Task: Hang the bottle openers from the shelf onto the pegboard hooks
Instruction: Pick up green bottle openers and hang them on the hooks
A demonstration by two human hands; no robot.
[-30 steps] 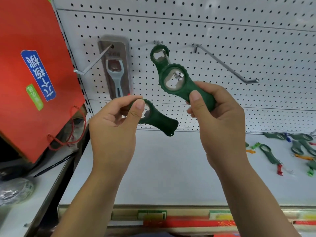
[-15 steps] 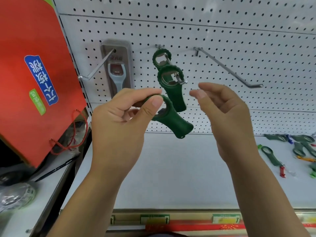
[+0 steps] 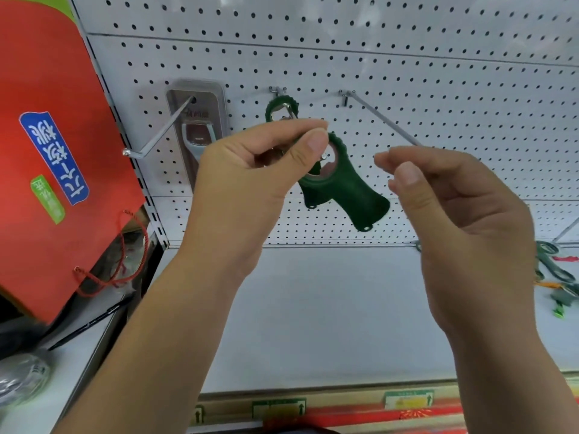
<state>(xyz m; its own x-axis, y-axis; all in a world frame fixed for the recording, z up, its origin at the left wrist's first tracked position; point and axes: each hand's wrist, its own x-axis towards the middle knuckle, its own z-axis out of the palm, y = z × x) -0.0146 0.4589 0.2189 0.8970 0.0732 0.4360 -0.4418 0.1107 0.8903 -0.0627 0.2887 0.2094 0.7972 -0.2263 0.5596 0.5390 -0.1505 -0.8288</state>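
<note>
left hand [image 3: 250, 177] is pinching a green bottle opener [image 3: 347, 189] by its ring, handle slanting down-right; right hand [image 3: 463, 214] is hovering empty, fingers loose.

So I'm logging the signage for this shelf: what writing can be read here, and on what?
Blue label on the red paper bag: large white Chinese characters, seen rotated; I cannot read them with confidence.
Green label below it: too blurred.
Packaged opener card on the pegboard: small print, too blurred.
Shelf-edge price tags: arrows visible, text too small.
Green bottle opener in the left hand: no writing visible.
</note>
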